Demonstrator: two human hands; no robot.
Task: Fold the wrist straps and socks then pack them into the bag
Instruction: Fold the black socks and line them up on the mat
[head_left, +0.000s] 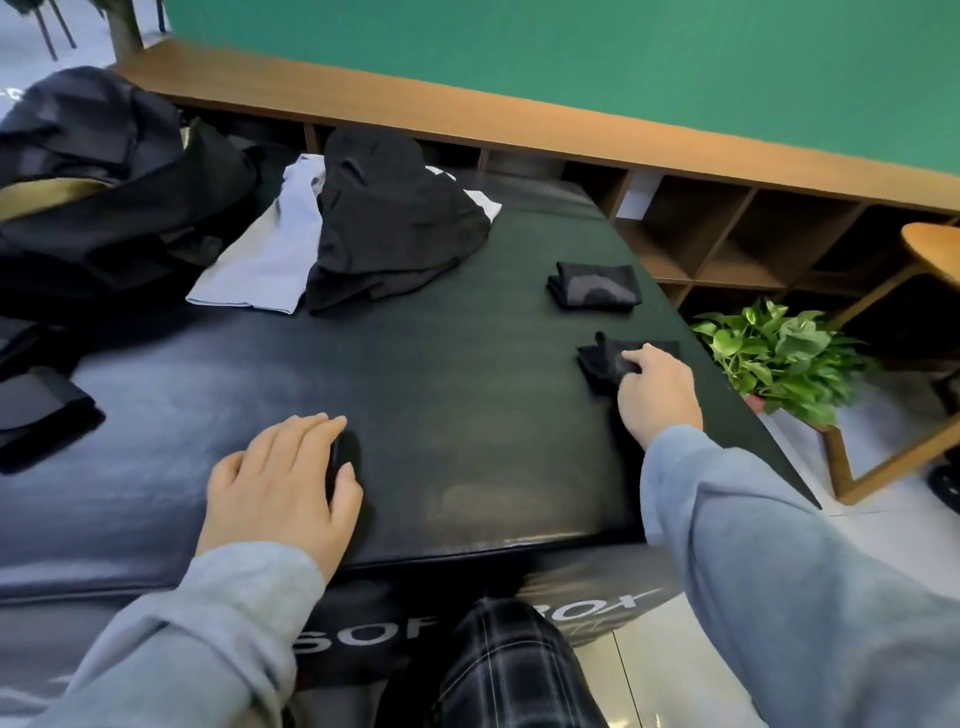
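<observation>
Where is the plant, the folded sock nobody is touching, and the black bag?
potted plant (779, 358), head view, on its green leaves.
folded black sock (595, 286), head view, on its grey patch.
black bag (98, 208), head view, on its crumpled top.

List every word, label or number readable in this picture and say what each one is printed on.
"SOF": white letters on the front side of the black padded box, cut off by the knee.
"BOX"-like white letters further right on the same side: slanted and blurred, not surely readable.
White marks on the black bag at the far left edge: too small to read.
</observation>
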